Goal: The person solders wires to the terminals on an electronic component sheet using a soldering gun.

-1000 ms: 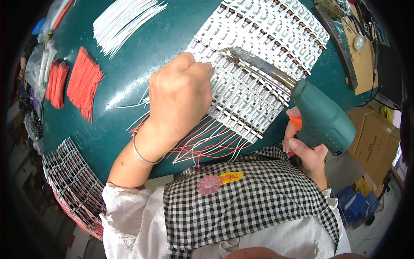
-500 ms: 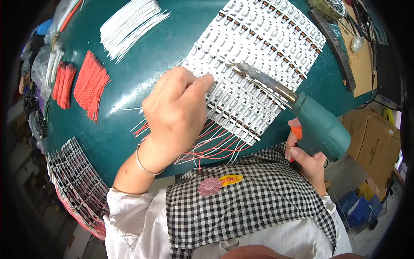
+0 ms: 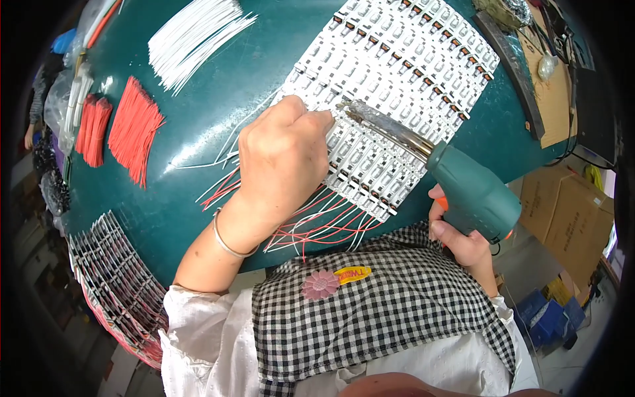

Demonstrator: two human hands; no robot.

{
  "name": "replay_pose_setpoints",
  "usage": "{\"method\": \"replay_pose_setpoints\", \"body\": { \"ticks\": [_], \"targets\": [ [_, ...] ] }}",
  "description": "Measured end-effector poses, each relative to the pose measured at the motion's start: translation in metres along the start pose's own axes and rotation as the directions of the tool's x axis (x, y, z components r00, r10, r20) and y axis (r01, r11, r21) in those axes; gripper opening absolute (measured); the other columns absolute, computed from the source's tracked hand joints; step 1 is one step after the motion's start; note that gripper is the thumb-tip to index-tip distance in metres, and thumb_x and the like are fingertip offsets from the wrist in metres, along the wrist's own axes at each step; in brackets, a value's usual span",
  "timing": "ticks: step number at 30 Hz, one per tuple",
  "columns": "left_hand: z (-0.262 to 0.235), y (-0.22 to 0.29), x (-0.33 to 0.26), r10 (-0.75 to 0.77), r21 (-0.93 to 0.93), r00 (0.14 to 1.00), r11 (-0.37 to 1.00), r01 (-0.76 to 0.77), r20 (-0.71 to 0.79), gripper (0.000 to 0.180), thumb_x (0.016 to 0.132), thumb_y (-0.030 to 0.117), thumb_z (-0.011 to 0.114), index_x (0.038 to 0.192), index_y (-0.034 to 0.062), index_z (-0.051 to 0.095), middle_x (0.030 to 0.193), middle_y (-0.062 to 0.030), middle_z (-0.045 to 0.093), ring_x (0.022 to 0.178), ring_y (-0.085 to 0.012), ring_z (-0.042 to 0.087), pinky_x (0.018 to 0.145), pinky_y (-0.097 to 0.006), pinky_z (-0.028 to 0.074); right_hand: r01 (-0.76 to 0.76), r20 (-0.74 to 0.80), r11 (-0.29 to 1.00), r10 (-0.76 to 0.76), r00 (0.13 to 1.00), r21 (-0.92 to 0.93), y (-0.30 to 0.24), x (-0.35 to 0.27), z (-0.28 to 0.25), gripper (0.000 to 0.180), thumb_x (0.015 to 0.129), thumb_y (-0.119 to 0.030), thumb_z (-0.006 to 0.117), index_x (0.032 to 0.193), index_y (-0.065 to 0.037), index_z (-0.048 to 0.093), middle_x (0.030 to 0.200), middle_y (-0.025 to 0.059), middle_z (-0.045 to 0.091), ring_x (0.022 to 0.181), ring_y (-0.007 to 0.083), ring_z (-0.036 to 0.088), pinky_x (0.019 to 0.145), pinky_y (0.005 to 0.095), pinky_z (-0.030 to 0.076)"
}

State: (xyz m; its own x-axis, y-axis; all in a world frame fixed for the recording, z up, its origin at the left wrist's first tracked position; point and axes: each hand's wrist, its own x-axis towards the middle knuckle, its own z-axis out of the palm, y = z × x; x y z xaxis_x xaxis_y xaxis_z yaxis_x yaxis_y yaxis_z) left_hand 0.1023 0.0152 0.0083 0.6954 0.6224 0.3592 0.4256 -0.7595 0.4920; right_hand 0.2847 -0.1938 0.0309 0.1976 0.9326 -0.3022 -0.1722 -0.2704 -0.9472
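Note:
My right hand (image 3: 461, 241) grips a green soldering gun (image 3: 475, 193) by its handle, a finger at the orange trigger. The darkened tip of the gun rests at or just above a panel of small white circuit boards (image 3: 380, 83). My left hand (image 3: 284, 155), wearing a bracelet, is closed in a pinch over the panel's left side, close to the tip. What its fingertips hold is hidden. Red and white wires (image 3: 324, 221) trail from the panel's near edge, and thin white wires (image 3: 231, 142) stretch out left of my left hand.
On the green table (image 3: 198, 132) lie a bundle of white wires (image 3: 195, 43) and red wire bundles (image 3: 135, 126). A stack of wired boards (image 3: 119, 271) stands at the lower left. A dark curved bar (image 3: 509, 66) lies right of the panel. Cardboard boxes (image 3: 575, 218) stand beyond.
The soldering gun and my right hand have shifted left, bringing the tip closer to my left hand. My left hand has moved slightly right, showing more of the white wires behind it.

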Motion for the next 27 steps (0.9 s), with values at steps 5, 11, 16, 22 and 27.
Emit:
{"method": "replay_pose_setpoints", "body": {
  "ticks": [5,11,16,22,27],
  "targets": [
    [-0.001,0.002,0.002,-0.020,0.005,1.000,1.000,0.020,0.022,0.012,0.062,-0.003,0.064,0.072,0.0038,0.068,0.060,-0.0069,0.047,0.053,-0.0249,0.054,0.046,-0.037,0.044,0.095,0.012,0.968,-0.094,0.995,-0.232,0.016,-0.005,-0.004,0.035,0.076,0.002,0.059,0.110,0.001,0.050,0.073,0.0080,0.056,0.060,0.0133,0.056,0.054,0.0260,0.047],
    [-0.004,0.004,0.001,-0.023,-0.002,0.999,1.000,0.023,0.024,0.013,0.061,-0.004,0.063,0.070,0.0037,0.068,0.059,-0.0073,0.046,0.053,-0.0253,0.053,0.046,-0.037,0.044,0.214,0.081,0.897,-0.198,0.977,-0.388,0.014,-0.003,0.000,0.025,0.077,0.002,0.059,0.101,0.002,0.052,0.075,0.0070,0.056,0.060,0.0134,0.056,0.053,0.0259,0.047],
    [-0.003,0.003,0.001,-0.020,-0.013,1.000,1.000,0.020,0.018,0.012,0.061,-0.004,0.063,0.070,0.0038,0.067,0.060,-0.0076,0.046,0.052,-0.0256,0.053,0.046,-0.037,0.044,0.059,-0.028,0.984,-0.065,0.997,-0.169,0.001,-0.003,0.005,0.033,0.078,0.002,0.065,0.110,0.003,0.059,0.081,0.0076,0.064,0.069,0.0145,0.059,0.062,0.0278,0.049],
    [-0.002,0.003,0.005,-0.027,0.007,0.999,1.000,0.027,0.022,0.009,0.062,-0.002,0.064,0.069,0.0039,0.066,0.060,-0.0073,0.047,0.053,-0.0255,0.054,0.047,-0.037,0.045,0.086,-0.052,0.994,-0.083,0.995,0.068,-0.006,0.004,0.001,0.048,0.078,0.003,0.060,0.125,0.007,0.048,0.092,0.0126,0.062,0.063,0.0114,0.054,0.058,0.0245,0.046],
    [-0.003,0.008,0.012,0.008,0.012,1.000,1.000,-0.008,0.011,0.008,0.064,0.000,0.066,0.069,0.0055,0.067,0.061,-0.0074,0.049,0.053,-0.0265,0.054,0.048,-0.038,0.045,0.297,-0.293,0.955,-0.277,0.915,0.026,-0.006,0.005,-0.003,0.050,0.076,-0.009,0.065,0.116,0.013,0.044,0.073,0.0148,0.056,0.045,0.0152,0.051,0.041,0.0249,0.043]
  ]
}}
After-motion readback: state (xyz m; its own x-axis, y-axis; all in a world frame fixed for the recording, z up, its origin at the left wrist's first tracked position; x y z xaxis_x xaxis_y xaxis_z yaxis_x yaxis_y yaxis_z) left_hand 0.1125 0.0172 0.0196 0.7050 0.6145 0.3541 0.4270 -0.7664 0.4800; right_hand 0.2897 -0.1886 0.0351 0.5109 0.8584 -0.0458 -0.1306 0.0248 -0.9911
